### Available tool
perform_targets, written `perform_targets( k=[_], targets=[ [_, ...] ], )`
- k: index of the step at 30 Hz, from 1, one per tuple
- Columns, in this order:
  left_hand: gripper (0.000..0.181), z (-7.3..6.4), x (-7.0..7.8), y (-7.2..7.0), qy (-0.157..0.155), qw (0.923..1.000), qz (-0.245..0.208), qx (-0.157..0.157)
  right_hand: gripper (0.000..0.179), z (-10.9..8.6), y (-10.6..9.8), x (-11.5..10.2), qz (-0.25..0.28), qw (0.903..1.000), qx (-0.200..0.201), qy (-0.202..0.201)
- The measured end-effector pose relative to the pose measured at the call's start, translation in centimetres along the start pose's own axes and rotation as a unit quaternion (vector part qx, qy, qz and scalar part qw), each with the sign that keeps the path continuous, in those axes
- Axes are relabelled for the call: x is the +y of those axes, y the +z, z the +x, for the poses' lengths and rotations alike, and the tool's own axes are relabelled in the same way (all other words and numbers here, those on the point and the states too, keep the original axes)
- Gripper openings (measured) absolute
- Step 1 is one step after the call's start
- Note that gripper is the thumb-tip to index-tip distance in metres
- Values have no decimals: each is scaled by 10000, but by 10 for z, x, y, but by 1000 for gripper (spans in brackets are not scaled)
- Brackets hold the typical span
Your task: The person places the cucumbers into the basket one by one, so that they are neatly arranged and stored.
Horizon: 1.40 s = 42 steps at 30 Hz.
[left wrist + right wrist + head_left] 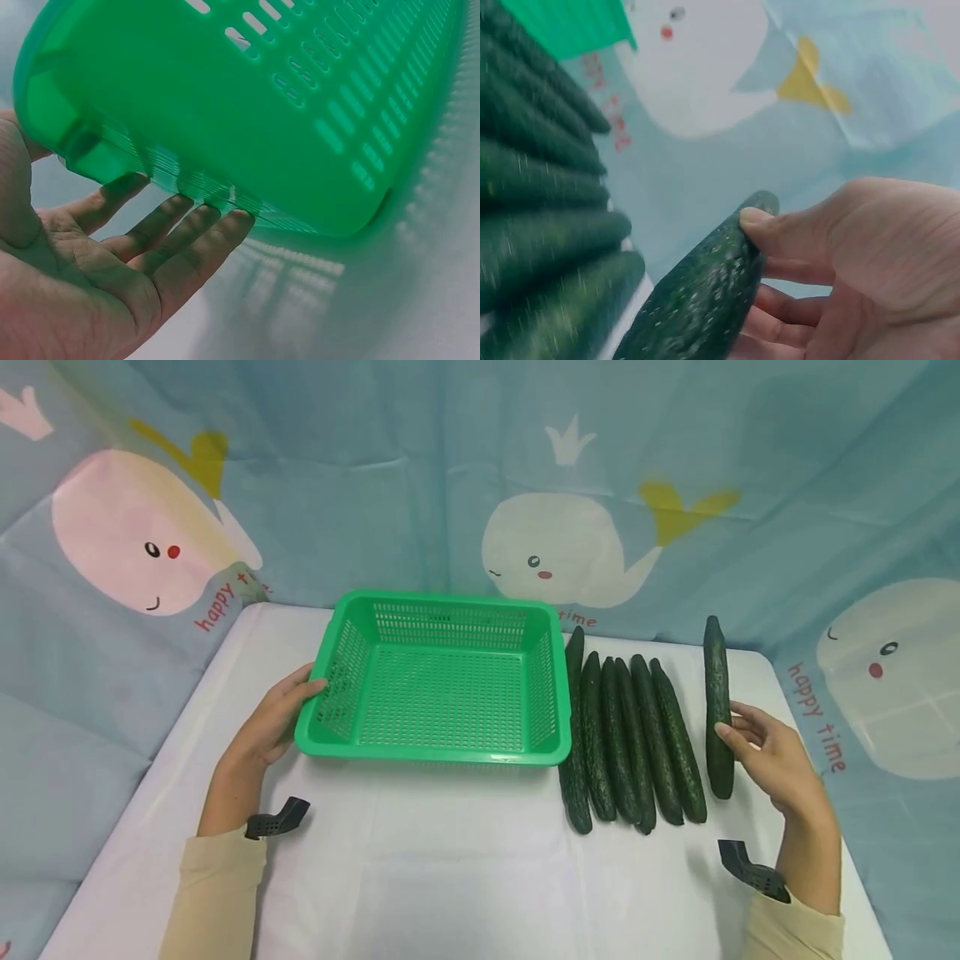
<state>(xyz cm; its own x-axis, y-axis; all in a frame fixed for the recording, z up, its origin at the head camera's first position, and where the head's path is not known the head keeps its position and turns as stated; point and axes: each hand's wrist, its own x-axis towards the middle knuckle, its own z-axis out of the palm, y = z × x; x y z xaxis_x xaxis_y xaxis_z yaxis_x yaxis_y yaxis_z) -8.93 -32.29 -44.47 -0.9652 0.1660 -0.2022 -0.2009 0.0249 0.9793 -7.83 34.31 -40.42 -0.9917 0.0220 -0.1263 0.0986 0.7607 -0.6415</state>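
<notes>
My left hand grips the left rim of a green plastic basket, thumb over the edge. In the left wrist view, the fingers lie against the outside of its slotted wall. The bottom of the basket is bare. On the right side, my right hand holds a long dark green cucumber between thumb and fingers. The right wrist view shows the thumb pressed on the bumpy skin of that cucumber. Several more cucumbers lie side by side between the basket and the right hand.
A white cloth covers the table. Behind and beside it hangs a blue curtain printed with whales. The leftmost cucumber lies close against the basket's right side, partly hidden by the rim. Each wrist wears a black camera mount.
</notes>
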Motion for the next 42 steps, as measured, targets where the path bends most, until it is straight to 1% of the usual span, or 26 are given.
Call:
perform_targets(
  k=[2, 3, 6, 9, 10, 17, 21, 25, 29, 32, 34, 36, 39, 42],
  targets=[
    [75, -2, -1, 0, 0, 10000, 20, 35, 67, -1, 1, -11, 30, 9999, -22, -151],
    [75, -3, -1, 0, 2, 10000, 37, 45, 67, -1, 3, -18, 65, 9997, -108, -204],
    [75, -4, -1, -2, 5, 10000, 87, 35, 68, 0, 7, -39, 125, 9980, -448, -435],
    [74, -3, 1, -3, 21, 9999, 94, 70, 69, 1, 10, -59, 341, 9935, -858, -668],
    [74, -3, 2, -3, 12, 9999, 124, 77, 68, 2, 11, -65, 370, 9925, -898, -747],
    [76, 4, 5, 3, -269, 9996, 129, 13, 60, -3, 14, -100, 287, 9906, -522, -1231],
    [75, 2, 6, 1, -240, 9995, 135, 145, 58, 2, 24, -120, 307, 9840, -446, -1696],
    [75, 1, 7, -1, -181, 9994, 209, 191, 51, 8, 33, -137, 233, 9757, -191, -2171],
    [76, -2, 4, 1, -322, 9991, 192, 208, 45, 13, 41, -147, 94, 9707, 12, -2402],
    [75, -4, -1, 4, -424, 9988, 136, 219, 43, 16, 46, -154, -61, 9688, 13, -2477],
    [74, -4, -5, 5, -411, 9988, 124, 220, 43, 18, 49, -161, -166, 9675, -52, -2523],
    [74, -4, -7, 5, -380, 9990, 110, 202, 42, 20, 51, -169, -307, 9641, -118, -2634],
    [75, -2, -7, 3, -300, 9994, 98, 105, 41, 24, 56, -182, -515, 9578, -163, -2822],
    [75, -2, -4, -3, -244, 9995, 162, 86, 41, 29, 66, -195, -650, 9521, -229, -2979]
  ],
)
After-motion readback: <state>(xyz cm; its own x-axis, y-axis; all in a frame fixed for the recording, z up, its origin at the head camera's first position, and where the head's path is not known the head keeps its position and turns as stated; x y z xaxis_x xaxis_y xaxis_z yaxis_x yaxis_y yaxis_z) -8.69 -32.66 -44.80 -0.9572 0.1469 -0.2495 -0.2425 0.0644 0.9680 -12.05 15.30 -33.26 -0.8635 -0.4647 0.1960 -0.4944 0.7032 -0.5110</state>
